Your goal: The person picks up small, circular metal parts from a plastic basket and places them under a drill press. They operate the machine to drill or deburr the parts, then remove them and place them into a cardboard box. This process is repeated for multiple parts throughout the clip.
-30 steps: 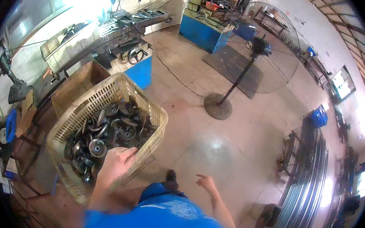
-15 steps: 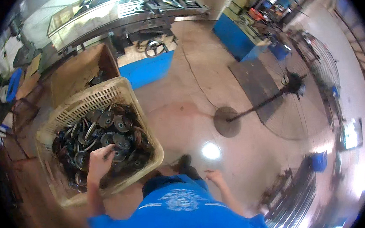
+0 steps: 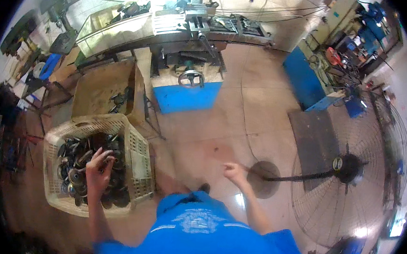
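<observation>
My left hand (image 3: 98, 172) is over a cream plastic basket (image 3: 140, 170) full of dark round metal parts (image 3: 75, 177), some of them wheel-like discs. Its fingers are curled around something dark, but I cannot make out what it is against the heap. To the right of my body, my right hand (image 3: 236, 173) hangs above the floor, away from any object. The fingers of that hand are curled in, and nothing shows in them.
Behind the basket stands a brown box (image 3: 100, 91) with some dark parts inside. Beyond it are a machine with a handwheel (image 3: 191, 79) and a blue base. A large pedestal fan (image 3: 347, 169) and its round foot stand to the right, with a cable (image 3: 243, 111) across the floor.
My view has swung left and up, so the basket sits further left and lower. The left hand has lifted from the parts. My right hand has risen, its fingers more curled.
</observation>
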